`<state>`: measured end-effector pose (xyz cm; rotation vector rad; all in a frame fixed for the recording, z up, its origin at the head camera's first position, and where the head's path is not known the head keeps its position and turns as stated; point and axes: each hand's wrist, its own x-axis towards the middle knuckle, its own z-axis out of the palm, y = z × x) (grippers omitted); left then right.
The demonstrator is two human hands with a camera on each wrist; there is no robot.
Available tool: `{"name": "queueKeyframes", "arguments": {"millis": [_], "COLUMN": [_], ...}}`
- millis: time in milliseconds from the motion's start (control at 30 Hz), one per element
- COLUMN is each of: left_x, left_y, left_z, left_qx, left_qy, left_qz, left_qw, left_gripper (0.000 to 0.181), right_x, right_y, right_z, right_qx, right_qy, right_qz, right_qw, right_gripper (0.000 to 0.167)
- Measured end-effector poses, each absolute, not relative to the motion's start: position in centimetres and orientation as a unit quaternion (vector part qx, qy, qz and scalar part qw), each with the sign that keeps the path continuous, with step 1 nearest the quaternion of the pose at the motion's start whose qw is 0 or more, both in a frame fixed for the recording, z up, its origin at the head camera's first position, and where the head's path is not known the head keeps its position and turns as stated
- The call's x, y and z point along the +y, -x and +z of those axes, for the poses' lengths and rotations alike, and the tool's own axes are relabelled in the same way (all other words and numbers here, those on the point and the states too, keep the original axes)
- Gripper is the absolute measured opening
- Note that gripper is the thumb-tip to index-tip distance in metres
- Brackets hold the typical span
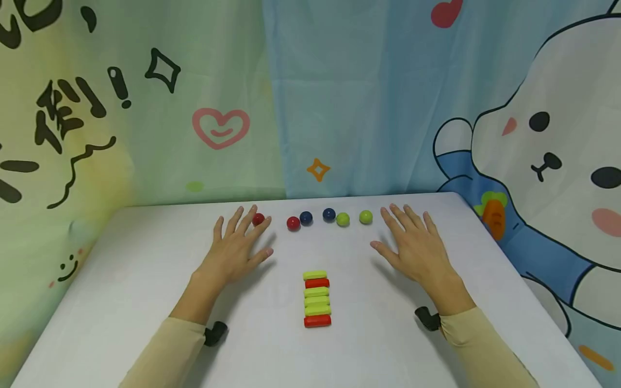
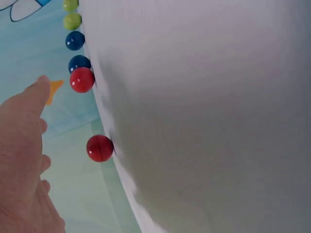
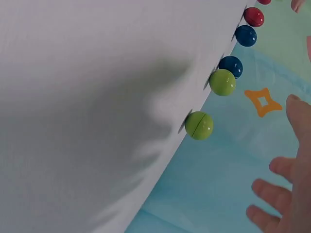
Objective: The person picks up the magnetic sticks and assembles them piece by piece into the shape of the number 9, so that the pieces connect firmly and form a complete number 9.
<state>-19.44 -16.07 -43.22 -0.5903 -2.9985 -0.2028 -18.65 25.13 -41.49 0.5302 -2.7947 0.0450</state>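
My left hand [image 1: 234,253] hovers over the left of the table with its fingers spread, holding nothing. One red ball [image 1: 258,219] shows between its fingers in the head view. On the right, my other hand [image 1: 417,248] is spread the same way, also above the table. Nearest to it is a green ball [image 1: 366,217]. Between the hands lie a second red ball [image 1: 293,223], two dark blue balls [image 1: 329,215] and another green ball [image 1: 343,219]. Closer to me, several short yellow-green and red sticks [image 1: 317,301] lie stacked in a column, side by side.
The white table [image 1: 378,345] has its far edge just behind the balls. A printed curtain [image 1: 339,108] hangs behind it. Black wrist straps with small mounts [image 1: 215,334] sit at both cuffs.
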Motion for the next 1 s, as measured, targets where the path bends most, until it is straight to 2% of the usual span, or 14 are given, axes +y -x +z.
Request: {"name": "queueKeyframes", "arguments": {"millis": [67, 267, 600, 1000], "left_x": [-15.8, -14.8, -13.2, -11.7], "left_y": [19.4, 19.0, 18.3, 18.1], "left_z": [-43.3, -43.3, -43.3, -43.5], "left_qx": [-0.976, -0.968, -0.946, -0.935], "left_qy": [0.199, 0.236, 0.304, 0.298], "left_qz": [-0.071, -0.052, -0.076, -0.193], "left_qw": [0.041, 0.066, 0.082, 0.000], "left_gripper": [0.073, 0.070, 0.059, 0.047], "right_x": [25.0, 23.8, 21.3, 19.3], "right_y": [18.8, 18.6, 18.6, 18.8], "right_z": [-41.5, -41.6, -42.6, -43.5], "right_qx": [-0.971, -0.976, -0.953, -0.938], "right_qy": [-0.194, -0.196, -0.265, -0.282], "right_qz": [0.032, 0.069, 0.122, 0.197], "right_qw": [0.137, 0.060, 0.075, 0.035], "right_gripper": [0.078, 0.076, 0.064, 0.046]}}
